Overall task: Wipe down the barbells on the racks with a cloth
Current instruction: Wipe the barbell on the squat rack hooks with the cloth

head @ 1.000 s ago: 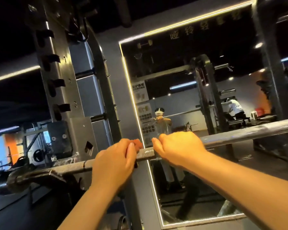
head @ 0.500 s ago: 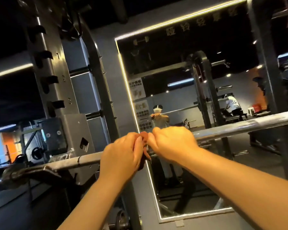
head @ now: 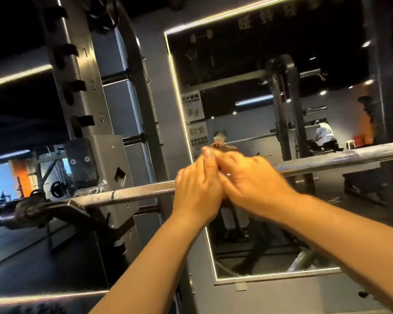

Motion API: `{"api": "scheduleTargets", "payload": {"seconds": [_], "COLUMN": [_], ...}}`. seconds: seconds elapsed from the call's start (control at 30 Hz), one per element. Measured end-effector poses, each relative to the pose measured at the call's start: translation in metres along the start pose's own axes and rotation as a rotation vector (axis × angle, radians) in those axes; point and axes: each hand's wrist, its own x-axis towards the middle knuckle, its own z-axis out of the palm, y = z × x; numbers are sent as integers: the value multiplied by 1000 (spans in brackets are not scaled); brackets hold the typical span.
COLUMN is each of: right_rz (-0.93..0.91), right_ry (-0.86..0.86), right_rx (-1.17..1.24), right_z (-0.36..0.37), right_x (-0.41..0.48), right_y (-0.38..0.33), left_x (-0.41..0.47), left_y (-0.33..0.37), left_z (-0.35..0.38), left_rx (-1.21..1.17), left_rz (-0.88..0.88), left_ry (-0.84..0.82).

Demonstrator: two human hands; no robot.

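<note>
Dim gym space lay around us, with lit strips edging a wall mirror (head: 236, 64). At the grip, our 2 hands met over the barbell (head: 134, 193). The left hand (head: 196, 193) was curled with its thumb straight up, and the right hand (head: 256, 181) lay against it, both blurred. We could not tell whether either hand was clenched on the cloth, on the bar, or on nothing. The cloth itself did not show plainly between the palms.

The barbell ran through the grip. Its knurled shaft led left to a hook on the rack (head: 95, 98), and its other length led right, out of view. We judged this 1 bar to be mid-wipe or just about to be wiped. No stretch looked cleaner than another, so we could not say how much was done.

Up and left of the grip, the upright bore the numerals 1, 2 and 3 beside its pegs. Up and right of it, faint Chinese characters (head: 245, 24) crossed the mirror's top, perhaps 哑铃. The posters (head: 192, 105) just above the grip were too small to read.
</note>
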Motion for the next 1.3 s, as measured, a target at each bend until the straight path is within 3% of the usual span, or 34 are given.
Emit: {"api": "scheduleTargets", "payload": {"seconds": [0.1, 0.17, 0.33, 0.4, 0.5, 0.57, 0.67, 0.77, 0.93, 1.03, 1.1, 1.2, 1.3], "right_rz": [20, 47, -35, 84, 267, 259, 171, 67, -110, 8, 113, 97, -9], "right_ry": [-46, -59, 75, 141, 219, 83, -48, -12, 90, 44, -97, -203, -91], "right_rx": [-28, -217, -318, -401, -336, -339, -362, -409, -378, -391, -405, -457, -360], "right_z": [7, 14, 4, -4, -16, -12, 11, 34, 28, 1, -15, -15, 8], "right_x": [-5, -1, -4, -12, -17, -7, 10, 19, -8, -5, 11, 32, 24], "right_y": [-14, -13, 11, 31, 38, 17, -26, -44, -6, 2, -3, -17, -27], "left_x": [0, 4, 8, 1, -6, -5, -4, -4, -7, -9, -9, -6, -7], "left_y": [1, -4, -53, -75, -94, -93, -87, -91, -92, -94, -93, -90, -91], "left_z": [-2, -10, -45, -53, -47, -43, -41, -40, -40, -40, -38, -35, -34], "left_rx": [-578, -670, -80, 138, 559, 581, 655, 647, 581, 530, 531, 524, 513], "left_rz": [-191, -252, -109, -173, -105, -163, -102, -46, -37, -33, -34, -38, -26], "left_ry": [17, 111, 170, 145, 68, 80, 125, 198, 206, 236, 271, 323, 344]}}
